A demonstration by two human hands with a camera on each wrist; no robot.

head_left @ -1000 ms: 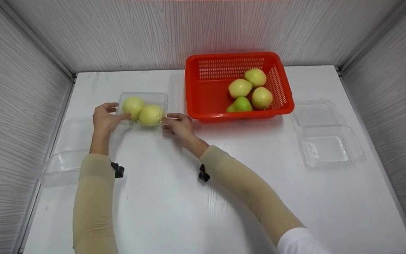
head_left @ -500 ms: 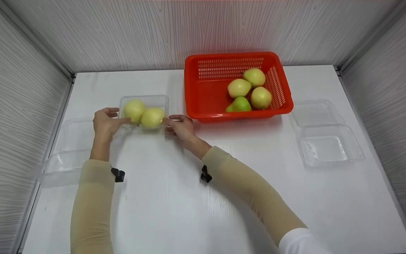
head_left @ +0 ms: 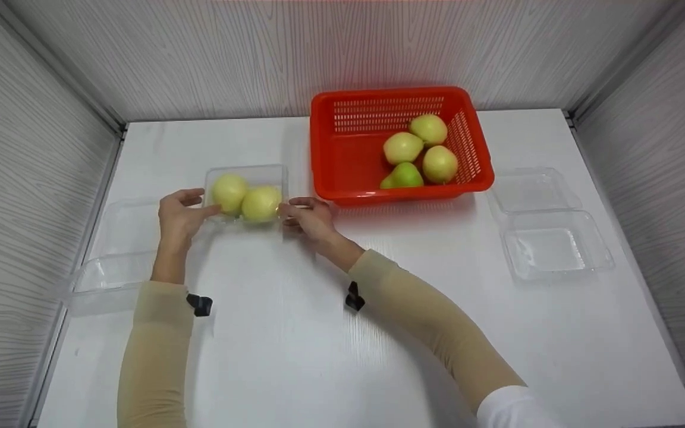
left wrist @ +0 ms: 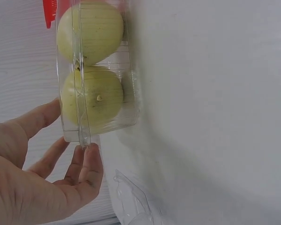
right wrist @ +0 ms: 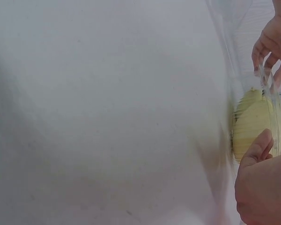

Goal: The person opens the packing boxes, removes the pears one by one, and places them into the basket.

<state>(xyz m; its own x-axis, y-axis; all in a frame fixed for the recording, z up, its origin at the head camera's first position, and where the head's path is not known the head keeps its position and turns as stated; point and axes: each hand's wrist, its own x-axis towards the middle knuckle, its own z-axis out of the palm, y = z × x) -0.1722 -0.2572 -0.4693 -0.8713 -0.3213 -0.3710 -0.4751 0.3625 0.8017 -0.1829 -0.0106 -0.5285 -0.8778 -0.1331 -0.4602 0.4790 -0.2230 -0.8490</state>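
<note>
A lidded clear plastic clamshell box [head_left: 270,173] at the left back of the table contains two round pale-yellow fruits [left wrist: 92,96]. My left hand [head_left: 179,217] holds its left side, the thumb against the near corner; in the left wrist view the fingers curl at the projecting rim. At the opposite side, my right hand [head_left: 314,223] grips the near right corner between thumb and fingers. The right wrist view shows that hand [right wrist: 262,187] partly covering the box and the fruit [right wrist: 253,124] inside.
A red basket [head_left: 342,195] stands at the back, holding several yellow fruits [head_left: 403,148] and a green pear [head_left: 407,176]. Opened clear clamshells lie at the right [head_left: 595,238] and left [head_left: 101,276]. Wood-grain panels [head_left: 229,59] border the table.
Both hands have drawn the filled box toward the person and slightly right, its fruits moving along. The basket and the opened clamshells stay put.
</note>
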